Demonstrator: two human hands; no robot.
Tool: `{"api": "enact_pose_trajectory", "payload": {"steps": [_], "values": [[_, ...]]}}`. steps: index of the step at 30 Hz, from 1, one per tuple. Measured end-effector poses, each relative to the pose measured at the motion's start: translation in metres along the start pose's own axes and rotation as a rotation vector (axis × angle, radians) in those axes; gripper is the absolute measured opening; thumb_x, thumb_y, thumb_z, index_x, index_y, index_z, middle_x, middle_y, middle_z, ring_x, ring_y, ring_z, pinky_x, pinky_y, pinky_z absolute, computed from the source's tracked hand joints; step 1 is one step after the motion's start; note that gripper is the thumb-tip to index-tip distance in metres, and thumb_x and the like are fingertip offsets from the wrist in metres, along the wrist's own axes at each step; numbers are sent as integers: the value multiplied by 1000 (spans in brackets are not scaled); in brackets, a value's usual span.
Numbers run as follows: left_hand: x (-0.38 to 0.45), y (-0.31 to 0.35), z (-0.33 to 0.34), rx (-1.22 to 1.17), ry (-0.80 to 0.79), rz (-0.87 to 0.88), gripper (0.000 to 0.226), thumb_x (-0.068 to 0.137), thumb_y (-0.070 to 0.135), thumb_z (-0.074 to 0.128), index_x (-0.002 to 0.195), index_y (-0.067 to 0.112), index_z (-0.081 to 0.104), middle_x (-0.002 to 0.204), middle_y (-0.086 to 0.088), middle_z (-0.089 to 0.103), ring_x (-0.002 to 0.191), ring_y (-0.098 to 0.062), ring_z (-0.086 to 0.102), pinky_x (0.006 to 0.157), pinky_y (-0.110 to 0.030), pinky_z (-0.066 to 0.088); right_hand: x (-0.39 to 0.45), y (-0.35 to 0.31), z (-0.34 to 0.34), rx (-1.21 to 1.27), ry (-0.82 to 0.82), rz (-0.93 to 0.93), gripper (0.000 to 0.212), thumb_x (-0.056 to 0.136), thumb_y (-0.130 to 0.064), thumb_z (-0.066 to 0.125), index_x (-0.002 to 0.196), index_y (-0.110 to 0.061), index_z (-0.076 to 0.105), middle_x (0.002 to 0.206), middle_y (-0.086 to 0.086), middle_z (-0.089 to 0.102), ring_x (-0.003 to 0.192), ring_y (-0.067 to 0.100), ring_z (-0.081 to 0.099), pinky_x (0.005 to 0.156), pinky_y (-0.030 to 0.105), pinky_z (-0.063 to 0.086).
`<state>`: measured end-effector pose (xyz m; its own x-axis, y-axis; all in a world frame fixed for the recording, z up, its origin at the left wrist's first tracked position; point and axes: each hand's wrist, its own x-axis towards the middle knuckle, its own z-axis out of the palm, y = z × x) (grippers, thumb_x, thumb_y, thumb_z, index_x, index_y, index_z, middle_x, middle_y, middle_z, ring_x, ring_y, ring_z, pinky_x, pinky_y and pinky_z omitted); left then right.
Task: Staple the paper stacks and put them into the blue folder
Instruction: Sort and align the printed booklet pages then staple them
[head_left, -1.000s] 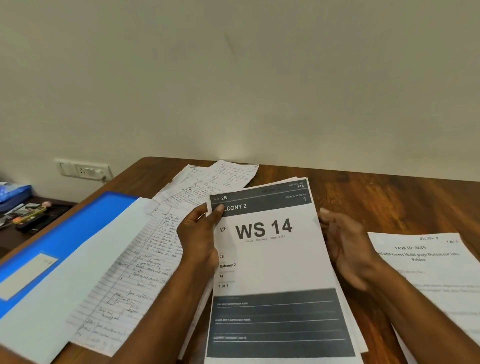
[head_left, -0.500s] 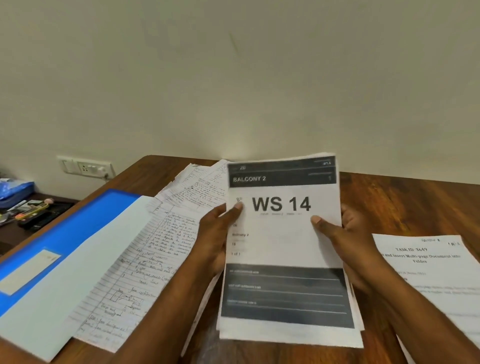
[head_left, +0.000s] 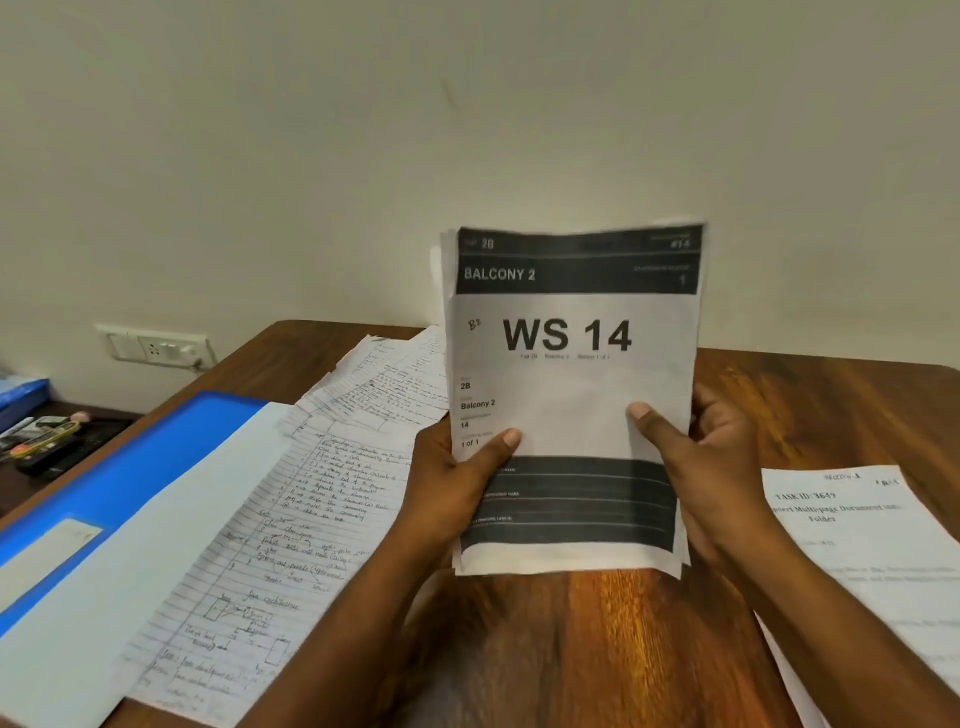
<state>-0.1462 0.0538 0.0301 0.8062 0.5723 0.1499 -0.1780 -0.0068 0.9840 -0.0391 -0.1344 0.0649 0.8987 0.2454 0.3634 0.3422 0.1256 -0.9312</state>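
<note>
Bare wooden table (head_left: 597, 649) front-centre, below the held-up WS 14 stack (head_left: 571, 405): open room. Left blocked by handwritten sheets (head_left: 291, 519) overlapping blue folder (head_left: 156, 467). Right edge taken by printed task sheet (head_left: 872, 561). Wall (head_left: 467, 130) close behind.

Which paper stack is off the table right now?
The printed WS 14 stack, held upright in both hands' grip: left hand, right hand. The handwritten sheets and the Task ID printout lie flat on the table.
</note>
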Motion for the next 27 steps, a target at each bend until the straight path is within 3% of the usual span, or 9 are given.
{"api": "enact_pose_trajectory", "payload": {"steps": [3, 6, 10, 12, 15, 19, 23, 27], "values": [[-7, 8, 7, -16, 51, 90, 15, 95, 27, 74, 109, 30, 70, 94, 18, 80, 89, -5, 77, 67, -20, 61, -6, -7, 6, 46, 48, -77, 23, 94, -17, 72, 101, -37, 63, 102, -25, 69, 93, -7, 71, 67, 12, 58], [-9, 10, 9, -30, 79, 105, 20, 94, 32, 74, 114, 30, 70, 97, 18, 79, 91, -6, 77, 68, -21, 62, -10, -11, 10, 42, 64, -130, 25, 93, -15, 72, 99, -36, 61, 100, -22, 68, 86, -12, 70, 63, 8, 54], [-5, 0, 6, 16, 71, 71, 26, 93, 33, 76, 117, 34, 67, 98, 15, 79, 93, -9, 77, 68, -20, 61, -10, -3, 10, 3, 3, -36, 25, 93, -20, 73, 97, -38, 57, 99, -19, 64, 86, 4, 70, 56, 7, 52], [-5, -5, 7, 15, 81, 23, 35, 91, 35, 79, 122, 34, 63, 104, 12, 76, 91, -6, 76, 66, -17, 60, -10, 4, 9, -11, -26, 30, 24, 92, -22, 74, 99, -38, 57, 102, -16, 66, 93, 9, 67, 58, 13, 54], [-6, -11, 10, -35, 99, -12, 38, 90, 37, 80, 124, 33, 63, 103, 11, 76, 88, -1, 75, 63, -16, 58, -8, 8, 10, -33, -24, 77, 23, 93, -23, 74, 98, -37, 57, 102, -15, 65, 94, 9, 66, 69, 20, 51], [-5, -13, 13, -61, 134, -10, 35, 89, 42, 79, 121, 35, 66, 98, 14, 79, 90, -8, 78, 70, -26, 64, -7, 6, 9, -32, -4, 100, 23, 92, -26, 75, 99, -35, 55, 99, -15, 62, 90, 8, 63, 67, 20, 49], [-4, -16, 10, 20, 120, -11, 42, 90, 41, 78, 128, 30, 63, 110, 7, 75, 97, -12, 74, 72, -20, 62, -8, 10, 9, -32, -13, 142, 24, 92, -25, 76, 94, -36, 54, 98, -15, 63, 89, 8, 64, 66, 18, 48], [-4, -16, 9, 27, 112, 9, 33, 93, 32, 77, 123, 29, 65, 108, 6, 75, 100, -13, 74, 70, -18, 60, -5, 13, 6, -42, -5, 158, 24, 91, -25, 77, 98, -33, 56, 99, -13, 63, 89, 8, 63, 66, 18, 48]]}}
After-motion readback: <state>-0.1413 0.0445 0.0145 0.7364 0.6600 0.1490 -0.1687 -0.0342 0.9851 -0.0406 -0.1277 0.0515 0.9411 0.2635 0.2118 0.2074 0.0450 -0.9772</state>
